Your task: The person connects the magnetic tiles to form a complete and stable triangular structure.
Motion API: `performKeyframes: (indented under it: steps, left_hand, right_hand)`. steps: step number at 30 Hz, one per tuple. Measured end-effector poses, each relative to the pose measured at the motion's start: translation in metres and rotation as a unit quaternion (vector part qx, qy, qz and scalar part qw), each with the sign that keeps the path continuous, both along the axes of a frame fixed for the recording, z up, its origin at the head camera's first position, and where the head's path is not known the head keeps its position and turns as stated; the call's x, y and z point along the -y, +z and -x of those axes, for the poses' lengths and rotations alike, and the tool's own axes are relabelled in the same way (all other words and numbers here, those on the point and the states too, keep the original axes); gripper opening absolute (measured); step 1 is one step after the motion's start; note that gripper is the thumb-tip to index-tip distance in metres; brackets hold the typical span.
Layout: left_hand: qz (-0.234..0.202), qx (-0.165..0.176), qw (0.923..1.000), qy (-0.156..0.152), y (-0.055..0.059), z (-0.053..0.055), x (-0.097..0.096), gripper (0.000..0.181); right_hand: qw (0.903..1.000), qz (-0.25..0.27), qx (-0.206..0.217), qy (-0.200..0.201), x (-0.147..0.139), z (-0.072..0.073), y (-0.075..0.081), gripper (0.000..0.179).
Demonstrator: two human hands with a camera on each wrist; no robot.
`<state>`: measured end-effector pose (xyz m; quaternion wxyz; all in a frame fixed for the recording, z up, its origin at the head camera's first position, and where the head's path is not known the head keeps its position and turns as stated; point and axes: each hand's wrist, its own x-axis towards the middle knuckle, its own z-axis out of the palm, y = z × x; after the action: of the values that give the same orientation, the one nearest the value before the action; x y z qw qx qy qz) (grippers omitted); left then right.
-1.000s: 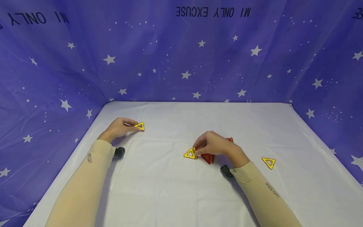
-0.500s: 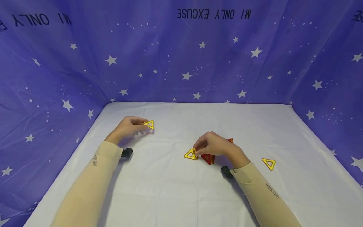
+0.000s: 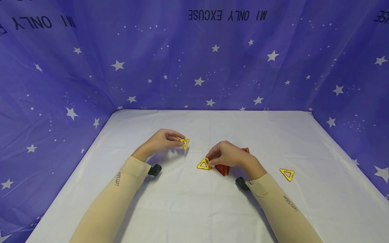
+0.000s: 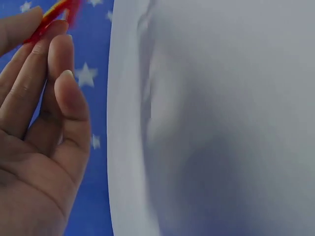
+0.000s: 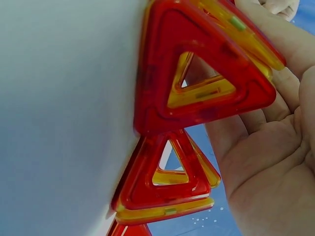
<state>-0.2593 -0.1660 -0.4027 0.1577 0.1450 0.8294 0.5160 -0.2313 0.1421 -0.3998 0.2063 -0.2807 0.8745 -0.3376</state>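
Note:
In the head view my left hand (image 3: 162, 139) pinches a triangular magnetic tile (image 3: 184, 139) by its edge, above the white table. Yellow faces the head camera; in the left wrist view the tile (image 4: 48, 17) shows red and yellow, blurred at the top edge. My right hand (image 3: 228, 154) holds a yellow-faced triangle tile (image 3: 203, 168) at the table's middle, fingers and thumb at its upper corner. Under that hand lie red triangle tiles (image 3: 221, 170), partly hidden. The right wrist view shows red-and-yellow triangle tiles (image 5: 206, 117) standing close together, with the fingers along one edge.
Off to the right, a single yellow triangle tile (image 3: 287, 170) lies flat on the white cloth (image 3: 170, 209). Another red tile (image 3: 247, 149) peeks out behind the right wrist. A purple star-patterned curtain (image 3: 170, 60) rises behind and along both sides.
My left hand has carried its tile rightward, closer to the right hand, and the tile has turned point-down. My right hand stays where it was, holding its tile.

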Motion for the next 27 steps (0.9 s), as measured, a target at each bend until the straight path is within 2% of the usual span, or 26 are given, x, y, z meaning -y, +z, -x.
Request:
performKeyframes:
  steps: [5,11,20,27]
  left_hand:
    - [0.019,-0.009,0.9988,-0.044,-0.003,-0.006,-0.028,0.034]
    - [0.058,-0.027,0.9948,-0.079,-0.008,-0.014,-0.049,0.028]
    - [0.070,-0.058,0.9900,-0.108,-0.012,-0.024,-0.057,0.025]
    - [0.074,-0.085,0.9864,-0.119,-0.011,-0.026,-0.061,0.023]
  right_hand:
    - [0.9999,-0.013,-0.005,-0.001,0.001,0.002,0.000,0.025]
    - [0.9996,-0.016,-0.023,0.002,0.000,0.002,-0.003,0.027]
    - [0.9991,-0.021,-0.036,-0.005,0.003,0.000,-0.002,0.030]
    - [0.9990,-0.029,-0.031,-0.016,0.003,0.000,-0.001,0.019]
